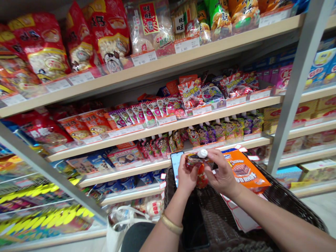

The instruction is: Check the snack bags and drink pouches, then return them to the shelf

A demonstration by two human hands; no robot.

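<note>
A spouted drink pouch [202,177] with a white cap [202,153] is held between both my hands. My left hand [187,176] grips its left side, a gold bracelet [171,224] around that wrist. On the other side, the fingers of my right hand [223,171] are closed around the pouch near the cap. A lit phone [176,166] stands just beyond my left hand. Beneath my hands is a dark wicker surface [220,224]. An orange snack packet [249,171] lies on it to the right, above a white paper with a red border [241,211].
Shelves [147,152] ahead carry several rows of snack bags, with more spouted pouches [228,131] on a middle row. Grey posts [296,91] frame the unit. A dark phone-like slab [194,224] lies by my left forearm. At lower left is a white bag [118,227].
</note>
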